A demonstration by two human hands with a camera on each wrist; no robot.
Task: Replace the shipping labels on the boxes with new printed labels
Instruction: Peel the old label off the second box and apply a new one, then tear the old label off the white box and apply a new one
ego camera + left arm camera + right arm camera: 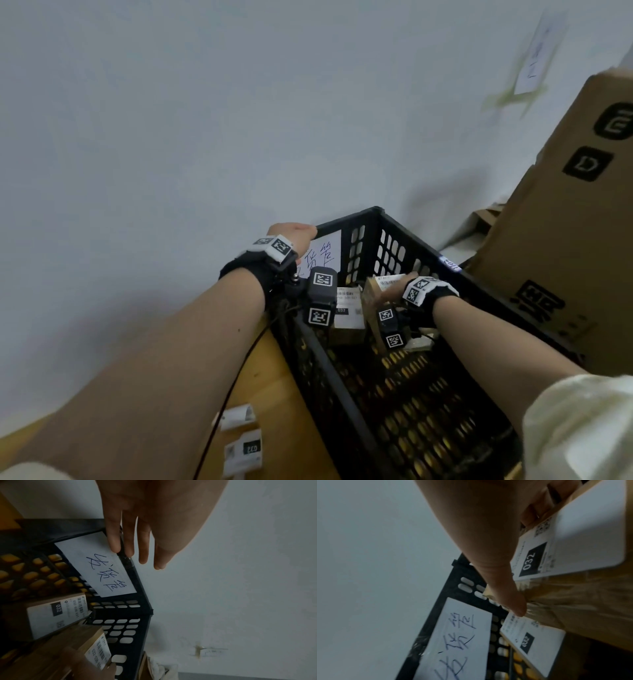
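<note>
Two labelled boxes in crate [359,219]: right hand [399,291] fingers grip one box [375,291]; left hand [291,233] fingers straight on rim.

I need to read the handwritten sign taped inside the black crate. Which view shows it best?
The left wrist view: the handwritten sign shows whole, sharp, with only its top edge under the left hand. In the right wrist view the sign is larger but motion-blurred and cropped at the bottom. In the head view the sign is small and partly behind the wrist.
</note>
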